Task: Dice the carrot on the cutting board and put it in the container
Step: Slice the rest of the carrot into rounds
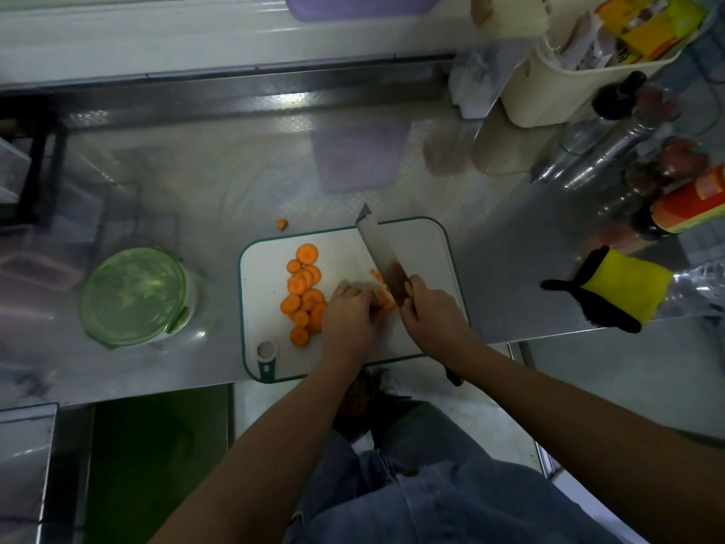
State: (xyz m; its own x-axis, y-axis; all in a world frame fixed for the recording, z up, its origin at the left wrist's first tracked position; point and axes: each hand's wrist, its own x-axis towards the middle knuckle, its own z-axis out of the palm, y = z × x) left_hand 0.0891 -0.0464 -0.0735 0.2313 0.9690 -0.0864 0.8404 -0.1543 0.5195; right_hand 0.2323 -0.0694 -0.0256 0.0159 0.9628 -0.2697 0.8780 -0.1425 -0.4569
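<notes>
**Mid-cut on the board, container lid on**

- Your right hand is wrapped round the knife handle. The blade runs toward 11 o'clock, its tip past the far edge of the cutting board.
- Your left hand has its fingers curled down, holding the carrot pieces against the board just beside the blade. How much is under that hand I can't tell; the fingers cover it.
- The carrot slices, round coins, are piled on the board's left half, at 9 o'clock from the blade, touching your left hand at the near end of the pile.
- One stray carrot bit sits off the board on the surface, at 11 o'clock from the board's centre.
- The container is at 9 o'clock from the board, apart from it, with the green lid on.
- A yellow-and-black glove lies at 3 o'clock.
- Bottles stand at 2 o'clock, and a cream basket of packets at 1 o'clock.
</notes>
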